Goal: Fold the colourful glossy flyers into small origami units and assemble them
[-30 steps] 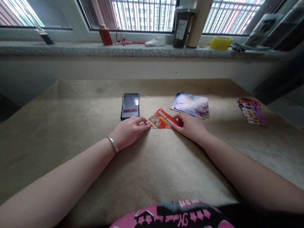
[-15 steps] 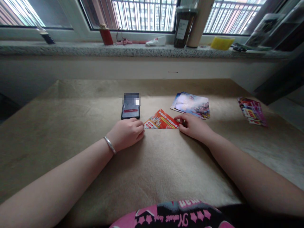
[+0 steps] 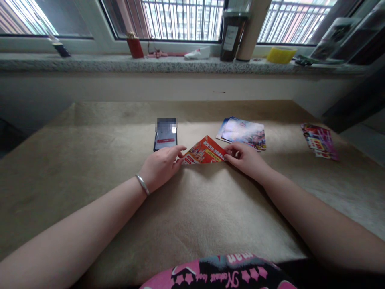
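A red printed leaflet folded into a triangle [image 3: 204,152] lies between my hands, its long edge towards me and its point away. At its right corner my right hand [image 3: 246,160] is closed, pinching the paper between thumb and fingers. My left hand [image 3: 161,166], with a silver bangle at the wrist, is beside the left corner. Its index finger is raised apart from the lower fingertips, which are at or close to the paper's corner; contact there is hard to make out. Just beyond my left hand a phone [image 3: 166,138] lies face up.
Glossy picture sheets [image 3: 243,132] lie overlapped just beyond my right hand. Farther right is a fanned bunch of purple-red printed cards [image 3: 320,141]. The table [image 3: 90,160] meets a wall under a stone windowsill [image 3: 180,64] holding a dark jar [image 3: 231,38] and yellow tape [image 3: 281,55].
The leaflet has lifted and tilted slightly, its point shifting right and away from me. My left index finger has risen and spread from the other fingers. My right hand keeps its corner.
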`<action>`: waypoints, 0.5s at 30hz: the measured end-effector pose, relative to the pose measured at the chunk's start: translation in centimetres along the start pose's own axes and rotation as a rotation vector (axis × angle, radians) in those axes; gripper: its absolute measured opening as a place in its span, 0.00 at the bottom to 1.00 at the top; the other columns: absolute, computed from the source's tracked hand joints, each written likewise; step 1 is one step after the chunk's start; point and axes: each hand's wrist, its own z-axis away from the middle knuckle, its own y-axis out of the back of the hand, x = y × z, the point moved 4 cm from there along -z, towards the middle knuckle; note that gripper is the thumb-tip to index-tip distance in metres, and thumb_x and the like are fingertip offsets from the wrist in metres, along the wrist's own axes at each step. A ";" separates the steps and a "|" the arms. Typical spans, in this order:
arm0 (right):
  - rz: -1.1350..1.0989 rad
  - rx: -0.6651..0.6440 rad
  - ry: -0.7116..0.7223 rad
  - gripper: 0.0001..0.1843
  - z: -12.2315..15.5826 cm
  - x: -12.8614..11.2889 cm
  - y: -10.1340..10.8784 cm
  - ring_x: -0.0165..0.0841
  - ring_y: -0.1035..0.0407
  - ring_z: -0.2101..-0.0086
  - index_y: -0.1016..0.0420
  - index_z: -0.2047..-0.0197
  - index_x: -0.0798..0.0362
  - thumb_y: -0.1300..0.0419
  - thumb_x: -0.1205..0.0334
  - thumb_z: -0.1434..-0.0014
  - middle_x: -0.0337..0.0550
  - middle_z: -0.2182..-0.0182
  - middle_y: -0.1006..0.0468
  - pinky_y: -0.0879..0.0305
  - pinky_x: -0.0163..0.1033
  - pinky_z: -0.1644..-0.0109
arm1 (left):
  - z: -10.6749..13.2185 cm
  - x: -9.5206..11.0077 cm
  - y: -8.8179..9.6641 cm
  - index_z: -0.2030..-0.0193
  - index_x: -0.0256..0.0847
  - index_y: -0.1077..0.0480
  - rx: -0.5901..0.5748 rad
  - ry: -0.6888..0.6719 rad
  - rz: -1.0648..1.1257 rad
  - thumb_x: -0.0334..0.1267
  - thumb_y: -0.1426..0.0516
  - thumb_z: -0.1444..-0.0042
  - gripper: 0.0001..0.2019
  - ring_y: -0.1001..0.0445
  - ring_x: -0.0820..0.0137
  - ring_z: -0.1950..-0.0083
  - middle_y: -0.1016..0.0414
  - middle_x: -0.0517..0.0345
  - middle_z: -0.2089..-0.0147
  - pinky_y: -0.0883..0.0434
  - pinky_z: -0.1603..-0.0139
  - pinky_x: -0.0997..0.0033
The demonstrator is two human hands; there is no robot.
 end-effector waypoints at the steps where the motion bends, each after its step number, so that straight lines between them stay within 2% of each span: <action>1: -0.004 0.002 0.022 0.07 0.0 -0.1 0.1 0.28 0.39 0.76 0.26 0.64 0.54 0.43 0.64 0.46 0.39 0.74 0.28 0.41 0.35 0.72 | 0.0 0.0 0.0 0.52 0.36 0.33 0.017 -0.010 0.008 0.33 0.45 0.42 0.11 0.26 0.71 0.68 0.23 0.55 0.65 0.29 0.65 0.73; 5: 0.026 -0.002 0.193 0.03 0.2 -0.6 0.4 0.29 0.36 0.73 0.28 0.68 0.54 0.43 0.66 0.46 0.41 0.73 0.28 0.40 0.34 0.70 | 0.1 0.0 0.0 0.58 0.36 0.30 0.045 -0.129 0.018 0.33 0.47 0.41 0.07 0.26 0.69 0.64 0.24 0.53 0.64 0.28 0.63 0.71; 9: 0.039 -0.050 0.389 0.04 0.5 -1.0 0.6 0.31 0.32 0.68 0.27 0.68 0.52 0.43 0.68 0.45 0.43 0.70 0.25 0.35 0.36 0.64 | 0.0 0.4 0.3 0.61 0.37 0.29 0.075 -0.239 0.079 0.31 0.49 0.39 0.08 0.27 0.71 0.63 0.26 0.53 0.63 0.28 0.62 0.71; 15: 0.099 -0.085 0.544 0.07 0.9 -1.8 0.9 0.33 0.29 0.63 0.26 0.65 0.51 0.43 0.70 0.45 0.44 0.64 0.24 0.33 0.39 0.59 | 0.1 1.2 0.8 0.60 0.37 0.29 0.108 -0.349 0.093 0.30 0.48 0.40 0.07 0.27 0.70 0.58 0.26 0.51 0.56 0.26 0.58 0.70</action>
